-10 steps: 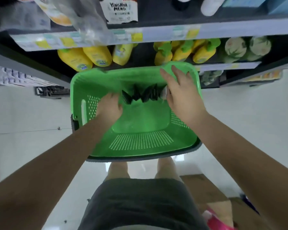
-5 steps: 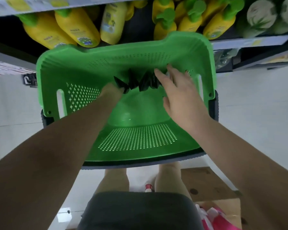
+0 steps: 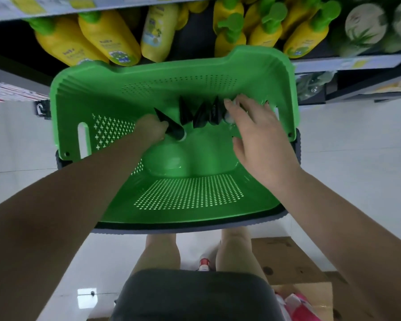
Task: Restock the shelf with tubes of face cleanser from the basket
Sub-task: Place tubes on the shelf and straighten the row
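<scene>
A green perforated basket [image 3: 190, 200] stands in front of me, below the shelf. Several black face cleanser tubes [image 3: 202, 113] with pale caps lie in a row against its far wall. My left hand [image 3: 152, 130] is deep in the basket and grips the leftmost black tube [image 3: 171, 127], which is tilted with its cap down. My right hand [image 3: 257, 133] reaches over the right end of the row, fingers spread and touching the tubes there; what lies under its fingertips is hidden.
The shelf [image 3: 347, 62] behind the basket holds yellow bottles with green caps [image 3: 109, 40] and pale green-patterned containers [image 3: 366, 24] at the right. White tiled floor lies on both sides. A cardboard box [image 3: 294, 260] and a pink item [image 3: 296, 306] sit by my feet at the lower right.
The view has dropped towards the basket. My left hand has closed on the leftmost tube and pulled it away from the row. My right hand stays over the right-hand tubes.
</scene>
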A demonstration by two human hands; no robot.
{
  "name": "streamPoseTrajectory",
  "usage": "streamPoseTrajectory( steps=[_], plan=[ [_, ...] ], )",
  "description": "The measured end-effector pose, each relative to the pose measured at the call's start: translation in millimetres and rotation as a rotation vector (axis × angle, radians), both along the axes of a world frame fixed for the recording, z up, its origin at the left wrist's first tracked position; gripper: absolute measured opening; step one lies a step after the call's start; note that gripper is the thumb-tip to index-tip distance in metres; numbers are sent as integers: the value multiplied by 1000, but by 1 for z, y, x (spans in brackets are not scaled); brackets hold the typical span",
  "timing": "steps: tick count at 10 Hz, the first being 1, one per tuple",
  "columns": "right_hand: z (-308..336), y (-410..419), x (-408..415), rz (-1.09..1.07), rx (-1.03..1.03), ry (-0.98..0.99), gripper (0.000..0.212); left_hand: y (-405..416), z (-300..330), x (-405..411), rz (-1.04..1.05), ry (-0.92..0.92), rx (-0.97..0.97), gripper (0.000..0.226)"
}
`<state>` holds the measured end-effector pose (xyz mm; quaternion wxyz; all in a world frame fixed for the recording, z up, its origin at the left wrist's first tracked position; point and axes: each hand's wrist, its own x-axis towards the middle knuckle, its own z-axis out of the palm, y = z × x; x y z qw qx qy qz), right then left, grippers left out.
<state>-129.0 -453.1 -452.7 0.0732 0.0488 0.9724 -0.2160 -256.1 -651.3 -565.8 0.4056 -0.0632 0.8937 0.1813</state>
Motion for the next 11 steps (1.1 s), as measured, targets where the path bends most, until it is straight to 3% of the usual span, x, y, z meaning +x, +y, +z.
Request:
streamPoseTrajectory(
  steps=[2,4,5,6,7,9,11],
  plan=[
    [32,-3,-8,27,-3,9,63,-13,88,5,-6,-46,212,26],
    [89,-12,-24,74,-73,-23,60,-16,192,6,175,28,535,48],
    [122,-18,-32,122,-155,-54,71,-15,246,7,294,26,752,36],
    [156,-26,-40,146,-223,-80,90,-16,299,6,302,28,946,28],
    [189,-31,-49,124,-240,-15,94,-16,352,7,231,43,1113,18],
    [254,-33,-58,32,-295,204,70,-6,439,11,99,139,1269,20],
    [328,-29,-52,-3,-603,323,46,11,511,16,-122,421,1366,28]
  ],
)
